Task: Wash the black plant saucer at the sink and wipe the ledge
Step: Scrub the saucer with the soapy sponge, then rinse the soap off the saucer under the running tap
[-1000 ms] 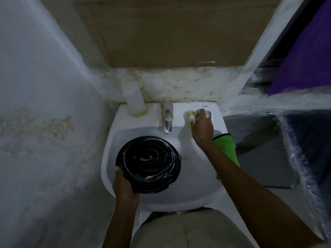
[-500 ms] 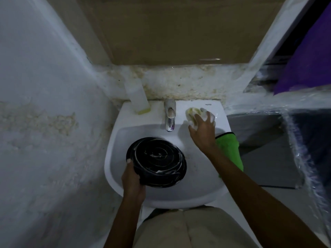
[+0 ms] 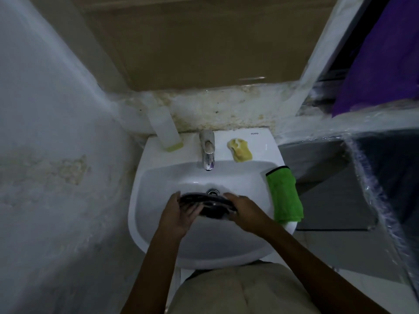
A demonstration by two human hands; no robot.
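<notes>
**While left grip and right grip clasp it, black saucer is inside the sink**

Black saucer is motion-blurred, seen near edge-on, just at 6 o'clock of the drain. Left grip grasps its 9 o'clock edge, thumb on top, fingers underneath. Right grip is wrapped over the 3 o'clock edge. On the sink rim: tap at 12, yellow sponge at 1, bottle at 11, green cloth draped at 3. Stained ledge runs behind the sink at 12.

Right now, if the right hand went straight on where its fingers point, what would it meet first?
The black saucer, which the right hand holds; beyond it, probably the left hand, though depth is unclear.
</notes>
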